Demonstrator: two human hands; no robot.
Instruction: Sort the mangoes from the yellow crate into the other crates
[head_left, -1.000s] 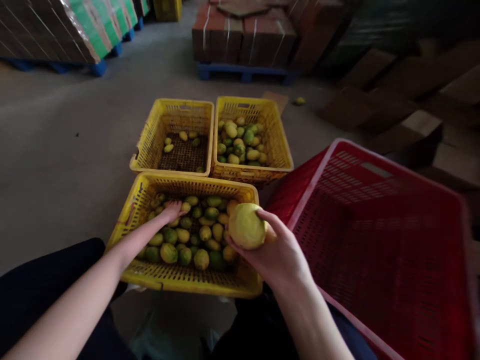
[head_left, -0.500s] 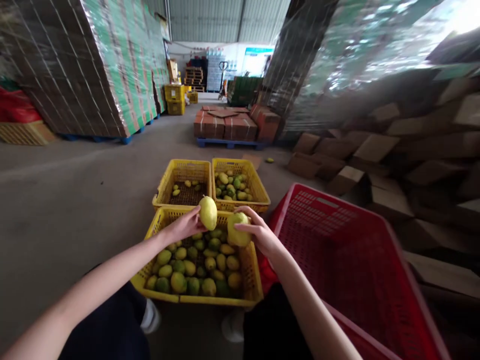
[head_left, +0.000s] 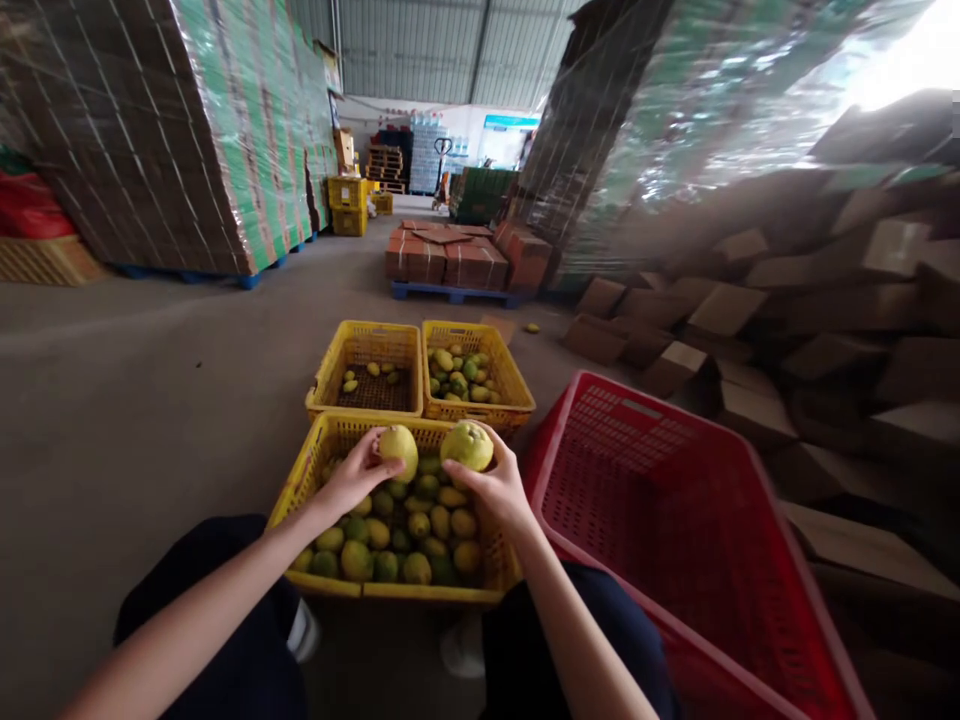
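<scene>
My left hand (head_left: 358, 472) is closed around a pale yellow lemon (head_left: 398, 452). A second, greenish-yellow lemon (head_left: 467, 446), knobbly at its upper end, sits in the grip of my right hand (head_left: 504, 488). Both fruits are held up side by side, a small gap apart, over the near yellow crate (head_left: 315, 592). Inside that crate lie many green and yellow lemons (head_left: 379, 534), partly covered by my hands and forearms.
Behind stand two more yellow crates: the left one (head_left: 364, 328) holds several lemons, the right one (head_left: 517, 400) many. A large red crate (head_left: 675, 425) is at my right. Beyond are flattened cartons (head_left: 720, 310), a blue pallet of boxes (head_left: 457, 293) and wrapped stacks (head_left: 262, 150).
Both hands have turned the lemons, so their ends now tilt up toward me. The left lemon has come lower and slightly left. My view has shifted slightly.
</scene>
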